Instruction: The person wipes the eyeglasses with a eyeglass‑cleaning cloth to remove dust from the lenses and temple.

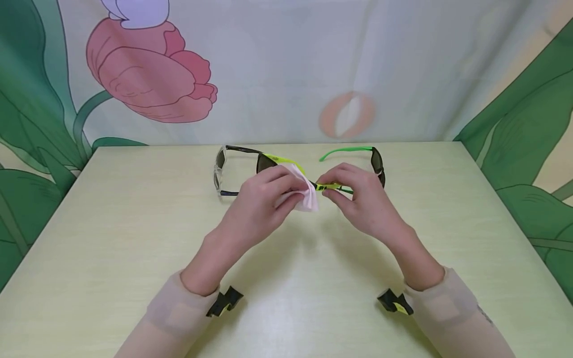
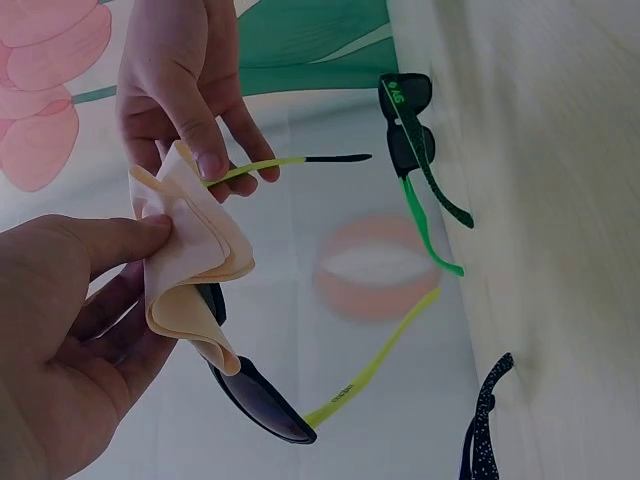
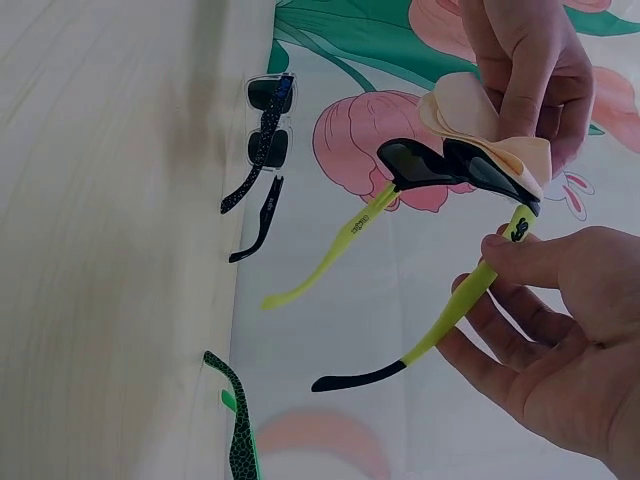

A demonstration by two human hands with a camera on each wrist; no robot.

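I'd watch the right hand [image 1: 358, 196] most closely from here: its thumb and fingers pinch the yellow sunglasses [image 3: 420, 165] by one temple only, just beside the hinge, so a hard push through the cloth [image 1: 310, 198] could twist the frame, strain that hinge or roll the glasses out of the pinch. The other temple sticks out unsupported, and I judge that a wide swing might knock it against the clear-framed sunglasses [image 1: 221, 159] or the green sunglasses [image 1: 378, 161], both of which rest near the back of the tabletop [image 1: 134, 223]. The left hand [image 1: 268, 199] grips the folded cloth between thumb and fingers; the folds hang loose, so if they slid, bare fingertips could end up on the lens. As for position, I read the yellow pair as held up off the tabletop, between the two hands: the gripped temple lies inside the right hand's fingers, while the cloth covers part of the lens next to that temple, right in front of the left hand's fingertips. The far lens shows uncovered in both wrist views, beyond the cloth. How firmly the left fingers press through it, I can't tell from my cameras.
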